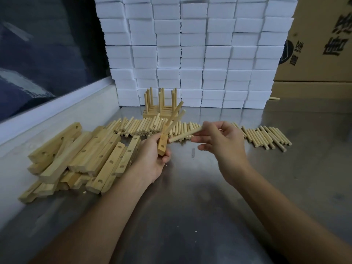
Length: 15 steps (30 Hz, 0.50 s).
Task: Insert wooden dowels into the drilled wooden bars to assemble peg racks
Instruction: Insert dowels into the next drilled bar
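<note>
Left hand (pixel 152 157) round drilled bar (pixel 162 144), right fingers (pixel 198 139) pinching dowel (pixel 183 135).

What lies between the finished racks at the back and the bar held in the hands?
In the head view, the row of loose dowels lies on the steel table between the finished racks and the bar gripped by the left hand.

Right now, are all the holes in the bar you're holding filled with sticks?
No, the bar in the left hand has two dowels in it, and its nearest hole is empty.
</note>
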Tool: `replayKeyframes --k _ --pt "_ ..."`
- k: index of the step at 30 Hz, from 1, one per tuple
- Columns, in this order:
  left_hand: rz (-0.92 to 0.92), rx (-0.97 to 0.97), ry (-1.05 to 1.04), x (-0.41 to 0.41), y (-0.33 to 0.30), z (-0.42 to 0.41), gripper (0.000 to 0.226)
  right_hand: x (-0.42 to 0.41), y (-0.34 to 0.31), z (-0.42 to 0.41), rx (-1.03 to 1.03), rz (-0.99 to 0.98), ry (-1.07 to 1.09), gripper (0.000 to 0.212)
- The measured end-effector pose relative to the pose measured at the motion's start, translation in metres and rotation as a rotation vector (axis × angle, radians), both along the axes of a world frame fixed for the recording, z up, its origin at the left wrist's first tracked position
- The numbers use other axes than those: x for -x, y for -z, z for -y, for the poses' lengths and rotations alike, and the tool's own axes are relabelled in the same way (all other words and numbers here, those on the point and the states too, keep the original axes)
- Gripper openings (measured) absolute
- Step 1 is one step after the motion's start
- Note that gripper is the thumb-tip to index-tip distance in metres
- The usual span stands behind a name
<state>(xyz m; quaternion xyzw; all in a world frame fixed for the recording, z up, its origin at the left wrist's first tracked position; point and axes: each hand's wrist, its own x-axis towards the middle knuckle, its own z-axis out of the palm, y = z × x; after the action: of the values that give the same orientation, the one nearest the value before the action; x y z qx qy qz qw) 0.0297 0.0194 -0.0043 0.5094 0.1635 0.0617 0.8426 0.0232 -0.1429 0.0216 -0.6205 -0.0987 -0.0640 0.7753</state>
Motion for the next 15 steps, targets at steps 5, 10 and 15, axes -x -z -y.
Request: replayKeyframes --k 5,10,15 --pt "0.010 -0.012 0.037 0.0030 -0.0003 0.0042 0.027 0.0087 -0.0005 -0.0105 0.104 0.085 -0.030 0.015" --pt "0.026 0.016 0.038 0.0019 0.0011 0.0022 0.027 0.0083 0.0000 -0.0085 0.216 0.185 -0.016 0.017" --pt "0.065 0.021 0.055 0.0014 0.0023 0.0038 0.029 0.0072 0.0007 -0.0047 0.284 0.202 0.023 0.017"
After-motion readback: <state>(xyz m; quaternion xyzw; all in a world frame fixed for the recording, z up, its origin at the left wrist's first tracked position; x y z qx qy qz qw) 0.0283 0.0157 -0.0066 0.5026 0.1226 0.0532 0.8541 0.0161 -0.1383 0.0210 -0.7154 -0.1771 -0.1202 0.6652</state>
